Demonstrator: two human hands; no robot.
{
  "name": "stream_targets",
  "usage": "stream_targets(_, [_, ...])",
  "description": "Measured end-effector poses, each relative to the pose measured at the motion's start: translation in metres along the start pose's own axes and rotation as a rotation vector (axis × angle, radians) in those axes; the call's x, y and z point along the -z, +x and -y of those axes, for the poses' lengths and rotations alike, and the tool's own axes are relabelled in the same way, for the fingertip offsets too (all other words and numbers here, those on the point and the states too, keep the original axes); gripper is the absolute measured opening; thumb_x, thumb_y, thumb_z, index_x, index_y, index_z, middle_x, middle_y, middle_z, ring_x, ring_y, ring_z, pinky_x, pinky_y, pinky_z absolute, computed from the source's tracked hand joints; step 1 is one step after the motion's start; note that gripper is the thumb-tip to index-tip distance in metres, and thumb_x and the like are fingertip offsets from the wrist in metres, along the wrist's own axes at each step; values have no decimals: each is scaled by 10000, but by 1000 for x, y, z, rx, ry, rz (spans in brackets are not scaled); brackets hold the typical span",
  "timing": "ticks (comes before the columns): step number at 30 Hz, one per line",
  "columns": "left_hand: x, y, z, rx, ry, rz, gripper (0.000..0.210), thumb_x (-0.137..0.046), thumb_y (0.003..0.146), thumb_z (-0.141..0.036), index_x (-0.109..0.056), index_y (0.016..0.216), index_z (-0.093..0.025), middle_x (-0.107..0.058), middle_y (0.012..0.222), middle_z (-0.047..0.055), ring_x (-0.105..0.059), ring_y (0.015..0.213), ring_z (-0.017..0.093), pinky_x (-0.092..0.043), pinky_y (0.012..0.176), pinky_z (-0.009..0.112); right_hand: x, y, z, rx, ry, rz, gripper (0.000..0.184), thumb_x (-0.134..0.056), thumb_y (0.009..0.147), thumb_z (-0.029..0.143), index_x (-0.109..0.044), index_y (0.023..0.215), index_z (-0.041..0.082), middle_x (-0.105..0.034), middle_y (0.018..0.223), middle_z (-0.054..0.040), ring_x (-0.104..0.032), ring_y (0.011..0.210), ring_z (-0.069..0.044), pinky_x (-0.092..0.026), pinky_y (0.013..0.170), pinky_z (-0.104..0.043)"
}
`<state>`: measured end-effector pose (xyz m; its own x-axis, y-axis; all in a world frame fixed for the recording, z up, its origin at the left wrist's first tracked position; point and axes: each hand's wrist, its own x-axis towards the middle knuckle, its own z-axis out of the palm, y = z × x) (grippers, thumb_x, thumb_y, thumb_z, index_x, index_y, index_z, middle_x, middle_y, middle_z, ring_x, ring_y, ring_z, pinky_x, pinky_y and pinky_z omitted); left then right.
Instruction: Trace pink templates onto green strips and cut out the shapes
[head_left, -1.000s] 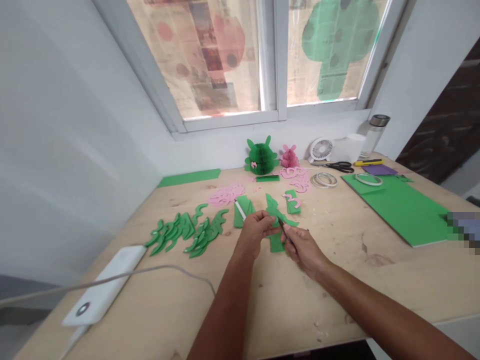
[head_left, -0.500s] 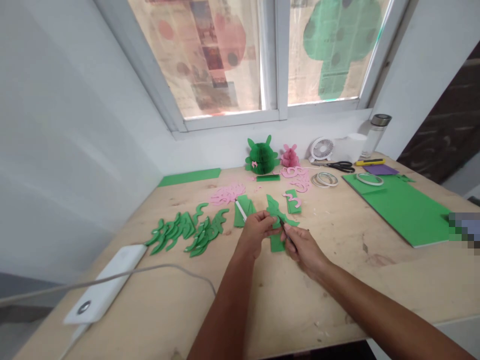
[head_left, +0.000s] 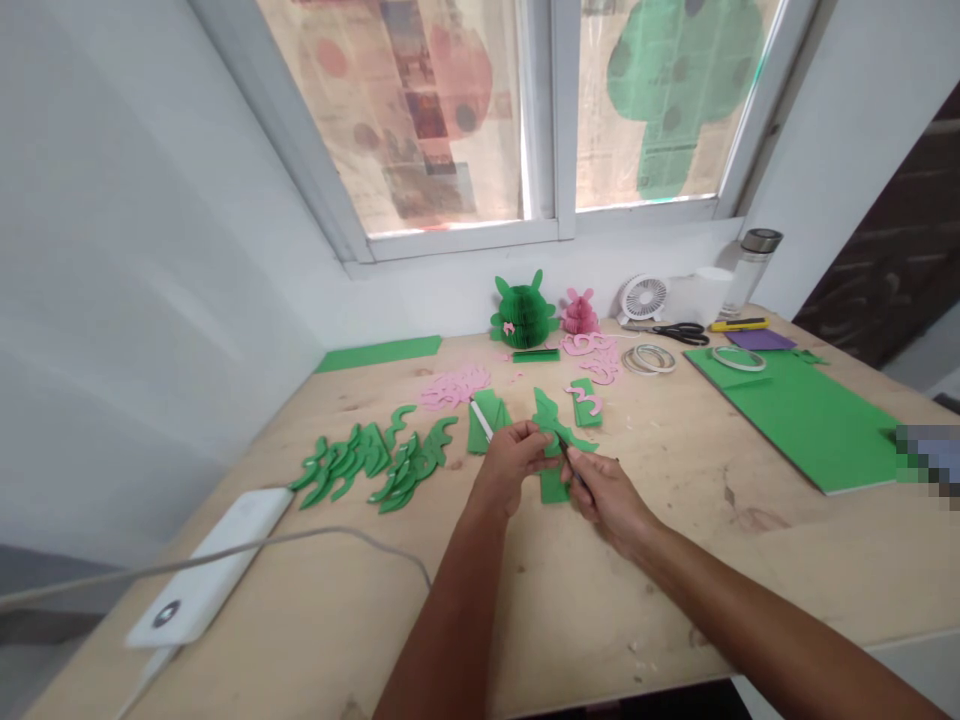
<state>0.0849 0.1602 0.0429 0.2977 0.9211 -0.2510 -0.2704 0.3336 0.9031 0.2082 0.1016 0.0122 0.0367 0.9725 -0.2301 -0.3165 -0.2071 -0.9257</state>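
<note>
My left hand (head_left: 516, 458) is closed, pinching a cut piece of green paper (head_left: 546, 398) between thumb and fingers. My right hand (head_left: 609, 492) grips dark-handled scissors (head_left: 577, 474), whose tip meets the green paper beside my left fingertips. The fingers hide much of the handles. Under both hands lies a green paper strip (head_left: 555, 488). Left of them, a white pen (head_left: 481, 418) rests on folded green paper (head_left: 491, 408). Just beyond my hands, a pink curved cutout (head_left: 586, 400) lies on a green paper rectangle (head_left: 582, 416).
Green curved cutouts (head_left: 409, 478) and pink cutouts (head_left: 457, 386) are heaped to the left. Green (head_left: 523, 316) and pink (head_left: 580, 312) paper figures stand behind. Tape rolls (head_left: 649, 359), black scissors (head_left: 684, 333) and a green board (head_left: 810, 420) lie right; a white power bank (head_left: 217, 565) lies front left.
</note>
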Motion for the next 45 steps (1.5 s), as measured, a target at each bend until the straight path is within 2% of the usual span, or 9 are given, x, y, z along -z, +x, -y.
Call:
stream_targets(5, [-1,0,0,-3,1,-10,296,-771,501,-258,-495,560,-171,-445,483,-78,-457,482,65,-513,638,271,1,1,-2,3,13,2,423,-612,752,589,-545,660,181,-338,376,102,-208,328,-48,-92,351,-211])
stream_targets(20, [-3,1,3,-45,-18,-52,272,-764,493,-265,-528,574,-157,-467,517,-66,-481,515,76,-514,634,277,1,1,-2,4,21,15,458,-607,735,625,-552,663,176,-337,376,103,-211,329,-45,-96,354,-212])
stream_targets(27, [-4,-1,1,-40,-1,-43,266,-753,492,-263,-513,543,-160,-423,477,-80,-460,492,72,-521,648,289,1,2,-3,2,13,4,424,-617,747,586,-553,659,177,-339,380,102,-216,328,-45,-91,356,-218])
stream_targets(40, [-2,0,-1,-32,28,-19,265,-753,489,-270,-521,548,-158,-473,525,-61,-496,536,88,-511,638,283,-1,1,-1,11,-6,-8,436,-628,730,596,-547,652,175,-340,376,100,-215,326,-42,-92,349,-214])
stream_targets(45, [-1,0,0,-33,39,-2,254,-745,507,-268,-518,544,-159,-454,513,-72,-463,506,71,-501,621,268,0,1,-1,1,-3,-5,413,-631,744,572,-551,657,176,-342,384,98,-220,328,-42,-96,349,-212])
